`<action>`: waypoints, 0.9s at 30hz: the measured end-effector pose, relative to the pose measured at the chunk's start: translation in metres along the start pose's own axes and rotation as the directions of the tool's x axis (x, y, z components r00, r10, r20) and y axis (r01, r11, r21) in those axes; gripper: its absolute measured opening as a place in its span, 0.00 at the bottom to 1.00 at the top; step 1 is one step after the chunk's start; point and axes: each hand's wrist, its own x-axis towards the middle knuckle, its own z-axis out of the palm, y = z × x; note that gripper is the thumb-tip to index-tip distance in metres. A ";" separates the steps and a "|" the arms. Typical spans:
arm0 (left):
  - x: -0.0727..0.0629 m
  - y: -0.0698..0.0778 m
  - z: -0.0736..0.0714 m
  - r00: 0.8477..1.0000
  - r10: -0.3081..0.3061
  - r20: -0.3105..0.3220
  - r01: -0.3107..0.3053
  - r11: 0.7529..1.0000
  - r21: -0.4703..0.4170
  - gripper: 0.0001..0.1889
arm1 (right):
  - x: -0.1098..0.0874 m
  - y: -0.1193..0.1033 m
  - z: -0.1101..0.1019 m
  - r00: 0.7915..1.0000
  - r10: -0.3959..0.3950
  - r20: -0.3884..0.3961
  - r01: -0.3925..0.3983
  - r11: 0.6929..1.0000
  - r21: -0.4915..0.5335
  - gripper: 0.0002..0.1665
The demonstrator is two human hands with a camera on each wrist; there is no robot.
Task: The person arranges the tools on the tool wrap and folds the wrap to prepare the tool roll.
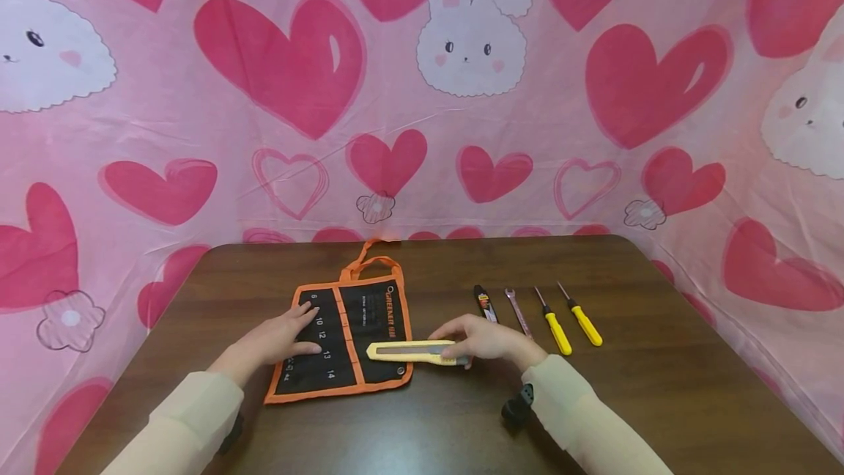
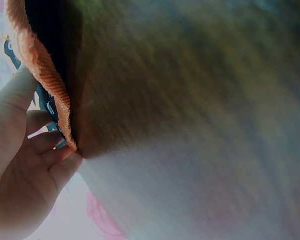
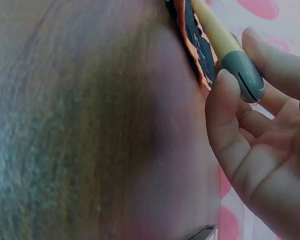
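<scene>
A black tool pouch (image 1: 330, 343) with orange trim and printed size numbers lies flat on the table. My left hand (image 1: 290, 334) rests on its left part, fingers spread and relaxed; in the left wrist view the pouch's orange edge (image 2: 52, 87) runs along that hand's fingers. My right hand (image 1: 480, 337) pinches the grey end of a yellow utility knife (image 1: 405, 352) between thumb and fingers. The knife lies level over the right part of the pouch, its far tip pointing left. In the right wrist view the knife's grey end (image 3: 242, 75) sits between the fingertips.
Right of the pouch, a small black tool (image 1: 484, 303), a wrench (image 1: 518, 311) and two yellow-handled screwdrivers, one nearer (image 1: 557, 332) and one farther right (image 1: 585, 325), lie in a row on the brown table (image 1: 435, 427). A pink heart-patterned cloth (image 1: 422, 116) hangs behind.
</scene>
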 end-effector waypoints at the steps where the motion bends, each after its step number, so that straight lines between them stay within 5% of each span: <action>1: 0.000 0.000 0.000 1.000 0.000 0.001 0.000 1.000 -0.001 0.45 | 0.000 0.000 0.000 1.000 -0.001 0.006 0.001 1.000 -0.003 0.17; 16: 0.000 -0.001 0.000 1.000 -0.010 0.002 0.010 1.000 -0.021 0.44 | 0.003 -0.006 0.007 0.999 -0.038 0.033 0.037 0.999 0.037 0.12; 27: 0.000 0.000 0.000 1.000 -0.006 0.006 0.006 1.000 -0.012 0.44 | 0.009 -0.008 0.012 0.998 -0.032 0.051 0.027 0.995 0.091 0.20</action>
